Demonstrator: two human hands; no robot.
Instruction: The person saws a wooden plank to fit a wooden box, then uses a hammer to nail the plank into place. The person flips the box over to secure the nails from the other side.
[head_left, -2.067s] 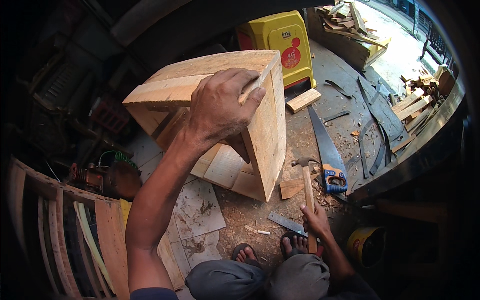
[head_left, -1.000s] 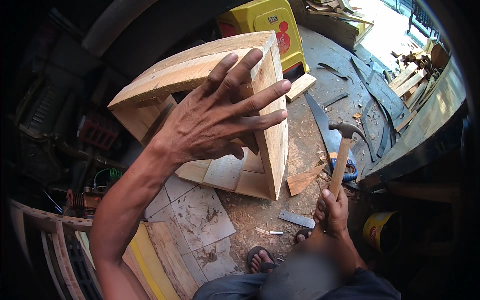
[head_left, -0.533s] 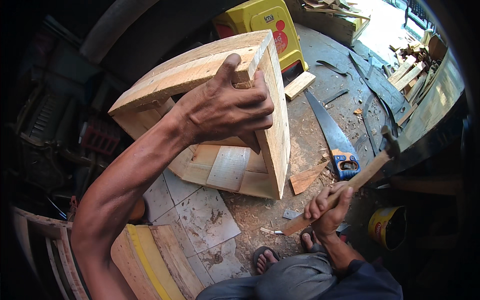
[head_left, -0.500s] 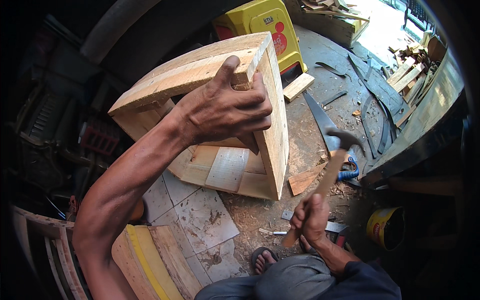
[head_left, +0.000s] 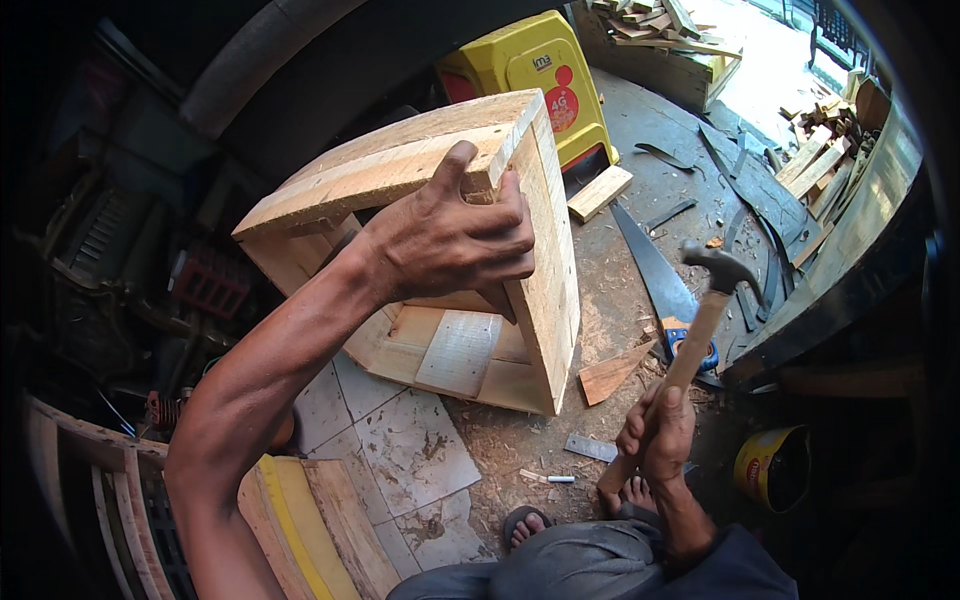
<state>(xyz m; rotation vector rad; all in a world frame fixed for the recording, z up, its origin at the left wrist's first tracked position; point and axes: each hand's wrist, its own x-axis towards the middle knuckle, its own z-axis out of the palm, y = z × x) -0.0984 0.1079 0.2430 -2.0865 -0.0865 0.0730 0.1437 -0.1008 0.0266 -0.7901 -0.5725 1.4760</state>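
My left hand (head_left: 450, 235) grips the near top corner of an open box frame (head_left: 545, 270) built from pale wooden boards. Its thumb lies along the upper edge, and the fingers curl round the right side. Some of the inside of the frame is hidden behind my wrist and forearm. Off to the right, my right hand (head_left: 660, 435) is closed round the wooden handle of a claw hammer (head_left: 703, 330). The dark hammer head is raised, well apart from the box frame.
On the floor lie a handsaw (head_left: 655, 265), a wood offcut (head_left: 612, 375), a short wood block (head_left: 600, 193) and a metal strip (head_left: 590, 447). A yellow plastic panel (head_left: 540, 80) stands behind the box frame. A yellow can (head_left: 765, 465) sits at right, and curved slatted woodwork (head_left: 330, 520) at lower left.
My right hand and the hammer have shifted to the right, and the hammer head has swung away from the box frame. The left hand keeps its hold on the same corner.
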